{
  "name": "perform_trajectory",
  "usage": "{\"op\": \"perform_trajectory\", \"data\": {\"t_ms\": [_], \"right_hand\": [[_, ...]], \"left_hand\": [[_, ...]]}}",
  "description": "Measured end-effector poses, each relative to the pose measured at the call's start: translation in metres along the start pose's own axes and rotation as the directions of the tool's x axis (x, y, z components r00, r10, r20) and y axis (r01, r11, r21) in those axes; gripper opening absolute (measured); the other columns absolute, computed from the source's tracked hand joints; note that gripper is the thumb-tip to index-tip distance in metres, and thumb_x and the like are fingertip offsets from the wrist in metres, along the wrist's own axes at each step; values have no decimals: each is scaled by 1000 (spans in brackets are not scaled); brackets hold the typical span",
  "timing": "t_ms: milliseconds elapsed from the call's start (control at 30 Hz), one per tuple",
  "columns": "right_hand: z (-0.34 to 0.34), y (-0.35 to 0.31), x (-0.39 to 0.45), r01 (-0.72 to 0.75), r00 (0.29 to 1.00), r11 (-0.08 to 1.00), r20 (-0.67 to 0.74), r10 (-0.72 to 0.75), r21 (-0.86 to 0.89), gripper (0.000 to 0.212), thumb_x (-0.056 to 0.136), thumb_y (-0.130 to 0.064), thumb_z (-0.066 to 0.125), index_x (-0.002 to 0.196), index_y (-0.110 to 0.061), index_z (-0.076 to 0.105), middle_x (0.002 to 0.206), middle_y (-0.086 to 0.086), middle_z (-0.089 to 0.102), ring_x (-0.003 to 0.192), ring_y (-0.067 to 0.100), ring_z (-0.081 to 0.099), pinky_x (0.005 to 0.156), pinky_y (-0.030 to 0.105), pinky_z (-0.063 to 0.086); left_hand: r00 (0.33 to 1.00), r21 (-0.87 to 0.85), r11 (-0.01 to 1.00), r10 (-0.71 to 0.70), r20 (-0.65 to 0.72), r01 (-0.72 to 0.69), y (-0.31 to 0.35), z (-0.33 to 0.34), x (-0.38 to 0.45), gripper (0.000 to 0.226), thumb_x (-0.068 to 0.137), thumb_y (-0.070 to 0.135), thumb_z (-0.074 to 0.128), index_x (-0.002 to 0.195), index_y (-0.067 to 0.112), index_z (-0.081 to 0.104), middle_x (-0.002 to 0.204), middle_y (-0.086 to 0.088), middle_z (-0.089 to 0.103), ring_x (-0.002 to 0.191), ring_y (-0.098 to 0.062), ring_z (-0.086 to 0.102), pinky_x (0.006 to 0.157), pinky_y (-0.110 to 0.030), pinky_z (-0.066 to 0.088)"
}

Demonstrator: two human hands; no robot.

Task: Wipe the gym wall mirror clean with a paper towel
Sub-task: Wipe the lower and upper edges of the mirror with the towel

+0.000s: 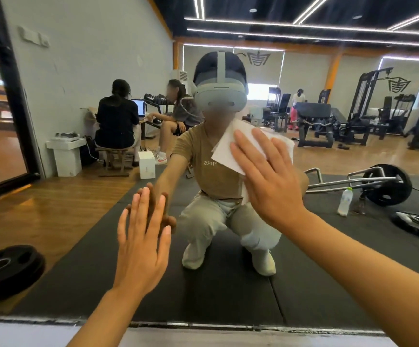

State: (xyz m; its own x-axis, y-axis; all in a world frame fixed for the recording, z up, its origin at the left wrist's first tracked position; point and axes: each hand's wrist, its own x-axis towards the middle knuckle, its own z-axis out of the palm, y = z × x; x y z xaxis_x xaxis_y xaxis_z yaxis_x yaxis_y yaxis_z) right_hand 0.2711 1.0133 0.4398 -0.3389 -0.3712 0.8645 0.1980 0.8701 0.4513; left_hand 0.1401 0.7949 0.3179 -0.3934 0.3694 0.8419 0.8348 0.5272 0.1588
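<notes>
R hand (266,176) flat, fingers straight, pressing paper towel (231,149) onto mirror (78,196) at chest height. L hand (142,236) open, braced on glass. Towel's thin, limp, likely bunches: press w/ whole palm mid-sheet.

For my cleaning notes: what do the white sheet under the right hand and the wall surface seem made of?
Paper towel: thin matte white paper, apparently; its edges are creased and folded. Wall mirror: glossy glass, since it reflects the gym sharply.

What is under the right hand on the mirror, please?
A white paper towel is pressed flat to the mirror by the right hand; the towel's middle and the glass beneath are covered.
</notes>
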Motion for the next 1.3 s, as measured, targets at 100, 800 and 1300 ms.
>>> {"op": "perform_trajectory", "data": {"t_ms": [100,800,1300], "right_hand": [[-17,17,2,133,972,991,195,-132,6,66,103,-53,38,154,-12,35,161,9,30,150,33,22,121,51,22],[-6,11,33,209,977,972,-28,-213,-111,41,103,-45,46,131,-16,55,122,15,57,97,33,43,76,41,33],[23,-37,-56,506,853,863,143,-501,4,25,99,-33,50,120,-22,57,126,7,46,93,27,46,74,40,35]], "left_hand": [[1000,12,1000,5,28,-6,-6,-2,-5,64,101,33,35,160,16,19,169,-5,-1,155,-23,1,124,-36,-7],[999,-6,1000,-14,48,15,-4,-3,-5,60,102,33,33,159,15,24,169,-5,2,155,-23,3,124,-39,-4],[998,1,998,-59,34,59,0,-4,-8,59,104,34,29,160,19,20,169,-1,-1,155,-20,-1,123,-36,-10]]}}
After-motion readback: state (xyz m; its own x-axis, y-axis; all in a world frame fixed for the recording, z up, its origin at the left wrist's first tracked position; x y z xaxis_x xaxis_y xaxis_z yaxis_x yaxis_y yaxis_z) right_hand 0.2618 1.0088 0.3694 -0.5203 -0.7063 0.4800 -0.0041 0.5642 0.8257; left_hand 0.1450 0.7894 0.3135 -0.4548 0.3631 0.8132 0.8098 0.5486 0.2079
